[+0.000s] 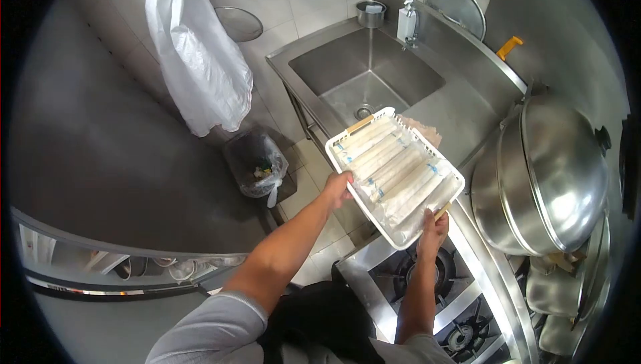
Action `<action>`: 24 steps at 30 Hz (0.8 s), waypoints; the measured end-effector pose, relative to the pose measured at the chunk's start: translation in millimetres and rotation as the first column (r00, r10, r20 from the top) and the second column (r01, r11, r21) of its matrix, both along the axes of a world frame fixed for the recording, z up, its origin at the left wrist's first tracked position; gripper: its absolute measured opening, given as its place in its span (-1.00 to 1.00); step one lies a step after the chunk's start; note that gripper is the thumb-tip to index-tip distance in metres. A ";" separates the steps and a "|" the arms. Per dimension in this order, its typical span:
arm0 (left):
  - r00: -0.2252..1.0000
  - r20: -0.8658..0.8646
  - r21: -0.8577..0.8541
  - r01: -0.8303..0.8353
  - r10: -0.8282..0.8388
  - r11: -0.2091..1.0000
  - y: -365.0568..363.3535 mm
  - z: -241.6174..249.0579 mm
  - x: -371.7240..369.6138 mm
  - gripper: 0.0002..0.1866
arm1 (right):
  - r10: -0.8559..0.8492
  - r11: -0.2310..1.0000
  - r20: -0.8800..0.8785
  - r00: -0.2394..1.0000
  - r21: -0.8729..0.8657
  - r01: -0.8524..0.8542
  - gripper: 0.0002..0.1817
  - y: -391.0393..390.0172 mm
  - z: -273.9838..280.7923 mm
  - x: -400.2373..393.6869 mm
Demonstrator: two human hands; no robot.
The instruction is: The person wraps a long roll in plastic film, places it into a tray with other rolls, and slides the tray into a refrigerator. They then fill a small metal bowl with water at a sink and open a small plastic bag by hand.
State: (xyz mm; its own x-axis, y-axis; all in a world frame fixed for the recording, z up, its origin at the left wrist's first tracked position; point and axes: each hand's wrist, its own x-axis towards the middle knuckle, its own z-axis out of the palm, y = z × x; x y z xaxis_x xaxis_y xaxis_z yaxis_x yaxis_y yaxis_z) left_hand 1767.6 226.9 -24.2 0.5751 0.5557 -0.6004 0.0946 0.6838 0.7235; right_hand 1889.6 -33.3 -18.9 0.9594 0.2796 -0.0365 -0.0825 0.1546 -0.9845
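A white plastic basket point(456, 178) with tan handles is held up between my hands, tilted, over the sink's front edge and the stove. Several long, pale packs point(394, 170) in clear wrap with blue print lie side by side in it; what is inside them I cannot make out. My left hand point(339, 188) grips the basket's near left side, fingers partly hidden beneath the rim. At the lower right corner, my right hand point(434, 229) holds the rim by the tan handle, thumb on top.
Beyond the basket is a steel sink point(314, 63) with a soap bottle point(406, 22) and a metal pot point(370, 15) on its ledge. A large steel steamer point(534, 177) stands right. Gas burners point(461, 337) sit below, a lined bin point(257, 163) left, a white plastic sheet point(197, 57) hanging.
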 end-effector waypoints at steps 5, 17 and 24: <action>0.982 0.161 0.027 -0.104 0.098 0.994 -44.0 49.6 -57.5 -0.47 | 0.042 0.998 0.058 0.997 0.053 -0.045 -0.83 -23.3 64.4 -22.7; 0.644 0.739 0.345 -0.612 0.196 0.711 -129.8 173.1 -220.9 -0.01 | 0.202 0.941 0.486 0.850 0.145 -0.307 -0.44 -37.4 166.2 -73.8; 0.552 0.819 0.521 -0.830 0.157 0.198 -198.0 224.8 -243.1 0.01 | 0.732 0.589 0.257 0.631 0.228 -0.775 -0.43 -25.9 269.5 -62.3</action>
